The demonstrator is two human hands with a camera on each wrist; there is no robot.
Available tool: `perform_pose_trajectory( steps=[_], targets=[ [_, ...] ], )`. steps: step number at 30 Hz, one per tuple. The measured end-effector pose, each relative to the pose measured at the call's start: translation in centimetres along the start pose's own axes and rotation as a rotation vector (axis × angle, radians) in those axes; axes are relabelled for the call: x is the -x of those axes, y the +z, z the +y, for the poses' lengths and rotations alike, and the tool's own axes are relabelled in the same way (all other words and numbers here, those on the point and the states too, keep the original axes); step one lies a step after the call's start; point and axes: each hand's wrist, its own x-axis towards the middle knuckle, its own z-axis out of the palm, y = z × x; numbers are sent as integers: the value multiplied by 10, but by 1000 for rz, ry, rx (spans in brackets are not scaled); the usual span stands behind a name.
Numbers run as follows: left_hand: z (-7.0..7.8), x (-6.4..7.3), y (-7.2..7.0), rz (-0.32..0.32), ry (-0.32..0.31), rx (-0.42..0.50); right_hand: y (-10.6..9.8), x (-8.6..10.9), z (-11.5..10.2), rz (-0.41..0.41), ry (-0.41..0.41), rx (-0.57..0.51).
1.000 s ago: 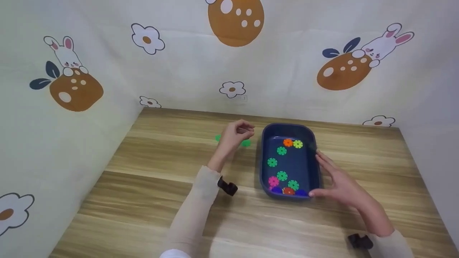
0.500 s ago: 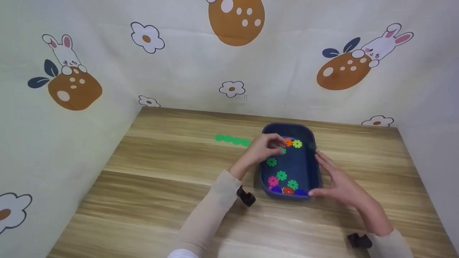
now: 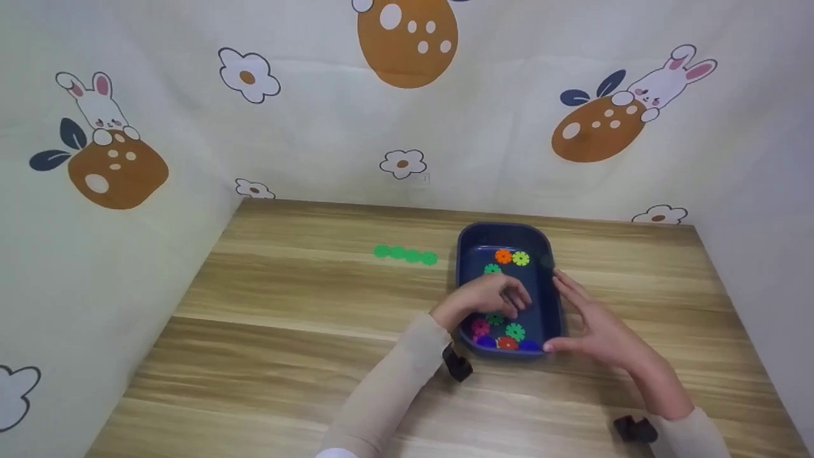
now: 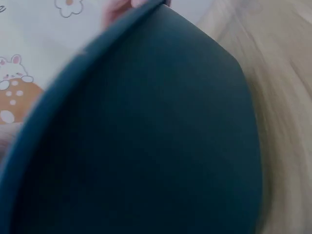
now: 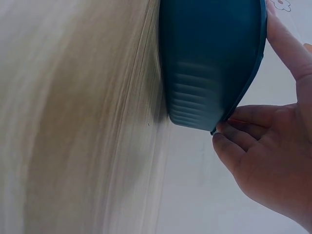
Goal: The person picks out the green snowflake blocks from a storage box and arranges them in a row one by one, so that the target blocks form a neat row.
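In the head view, my left hand point(image 3: 493, 296) is inside the dark blue plastic tray point(image 3: 552, 305), over its middle, fingers loosely bent with nothing visible between them. Notched plastic snowflake discs lie around it: an orange one point(image 3: 503, 256) and a yellow one point(image 3: 521, 259) toward the far end, a green disc point(image 3: 515, 331) and a pink one point(image 3: 480, 327) toward the near end. Part of the tray floor is hidden under that hand. My right hand point(image 3: 604, 331) spreads along the tray's right side, its straight fingers touching the wall and its thumb at the near corner.
Left of the tray, a row of green discs point(image 3: 406, 254) lies on the wooden table point(image 3: 286, 318). Red and blue discs point(image 3: 507, 343) gather at the tray's near wall. A printed cloth point(image 3: 318, 127) hangs behind and beside the table.
My left hand has moved from beside the green row, rightward into the tray and then nearer to me. The green row is uncovered now. My right hand has stayed at the tray.
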Motion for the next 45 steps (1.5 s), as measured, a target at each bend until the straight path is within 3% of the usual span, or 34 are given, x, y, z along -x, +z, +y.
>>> perform_pose_trajectory(
  steps=[2, 6, 15, 23, 33, 40, 45],
  targets=[
    [-1, -1, 3, -32, -40, -37, 1, 0, 0, 2, 0, -4],
    [-1, -2, 4, -75, -51, -142, 1, 0, 0, 2, 1, -14],
    [1, -2, 12, -93, 14, -350, 1, 1, 3, 0, -1, -17],
    [-1, -1, 17, -93, 90, -369, 3, 4, 4, 5, 7, -21],
    [1, -1, 11, -157, 88, -410, 0, -1, 1, -8, 17, -24],
    [1, -1, 13, -90, 61, -417, 0, -1, 1, -5, 13, -23],
    [2, -2, 14, -18, 82, -417, 0, 1, 2, 7, 21, -23]
  ],
)
